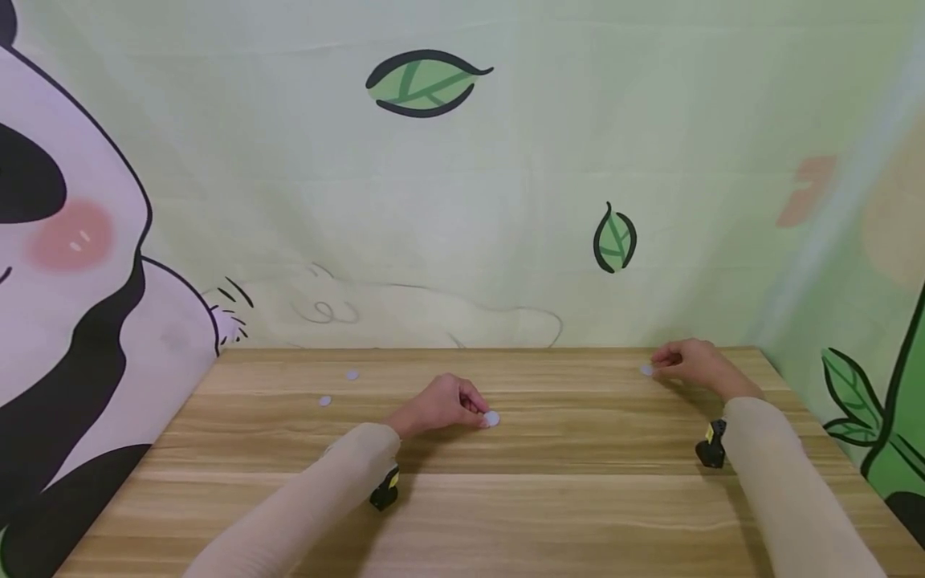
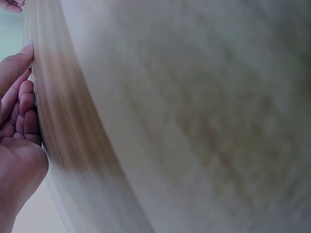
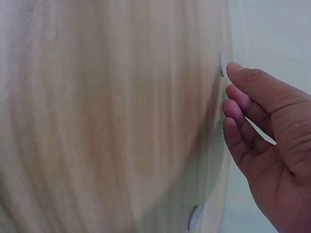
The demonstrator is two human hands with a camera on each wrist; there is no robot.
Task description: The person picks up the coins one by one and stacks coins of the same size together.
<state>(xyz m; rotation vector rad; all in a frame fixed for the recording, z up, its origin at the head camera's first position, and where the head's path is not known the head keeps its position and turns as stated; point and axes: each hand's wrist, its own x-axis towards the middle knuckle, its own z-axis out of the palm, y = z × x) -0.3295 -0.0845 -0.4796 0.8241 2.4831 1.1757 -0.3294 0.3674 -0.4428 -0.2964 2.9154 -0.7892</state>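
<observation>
White round discs (image 1: 492,418), streaky wood tabletop (image 1: 578,514)

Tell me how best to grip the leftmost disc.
Probably pinch the leftmost disc by opposite edges, reaching down from the near side: it looks thin and lies flat on the table, and another disc sits beyond it, to the right.

- Desk (image 1: 549,514): brown wood, streaked grain.
- Far left on it: a small pale disc (image 1: 352,375), a second disc (image 1: 325,401) near it.
- Right wrist view: another disc (image 3: 195,218) on the wood.
</observation>
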